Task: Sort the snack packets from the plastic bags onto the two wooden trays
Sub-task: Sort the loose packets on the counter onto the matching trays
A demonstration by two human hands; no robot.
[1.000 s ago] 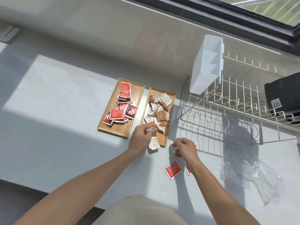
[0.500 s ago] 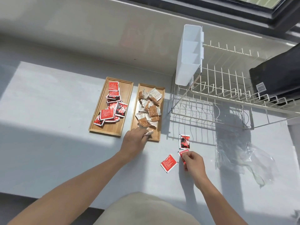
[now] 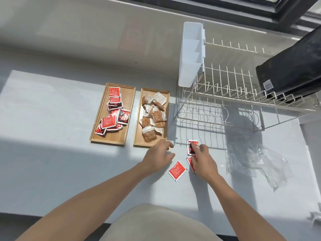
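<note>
Two wooden trays lie side by side on the grey counter. The left tray (image 3: 130,108) holds several red packets (image 3: 112,112); the right tray (image 3: 139,140) holds several brown-and-white packets (image 3: 153,117). My left hand (image 3: 158,156) hovers just in front of the right tray, fingers apart and holding nothing. My right hand (image 3: 204,161) pinches one red packet (image 3: 190,162) under its thumb side, while its fingertips rest on a second red packet (image 3: 192,145). A third red packet (image 3: 177,170) lies loose between my hands. A crumpled clear plastic bag (image 3: 253,160) lies to the right.
A white wire dish rack (image 3: 225,101) stands behind the right hand, with a white plastic caddy (image 3: 190,54) hung on its left end and a black object (image 3: 291,70) on its right. A wall and a window frame run along the back.
My left hand let go of a brown packet on the right tray and drew back to the right, now holding nothing. My right hand reached forward onto the upper red packet.
</note>
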